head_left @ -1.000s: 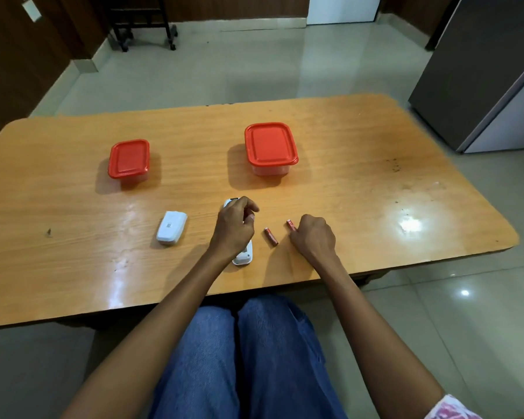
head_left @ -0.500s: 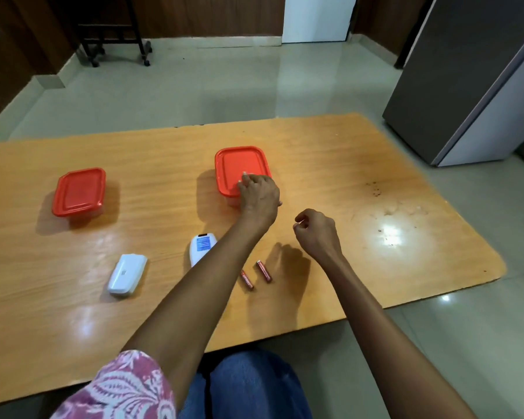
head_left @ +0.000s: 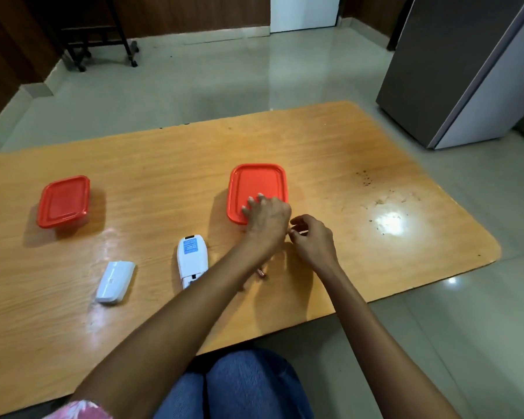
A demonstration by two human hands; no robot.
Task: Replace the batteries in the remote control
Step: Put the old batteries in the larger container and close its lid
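One head-worn wide-angle cam, looking fwd & down from above the seated person's lap, close over the near edge of the tabletop (head_left: 330, 152), both hands mid-frame, floor and fridge (head_left: 466, 71) beyond; no 2nd view.

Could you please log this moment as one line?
left hand on box lid | right hand beside | remote open | battery on table

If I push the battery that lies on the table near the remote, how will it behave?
The battery is a small cylinder lying on its side, so a sideways push would probably roll it. The table looks glossy and smooth, so it may travel far. It looks rigid and should not bend.
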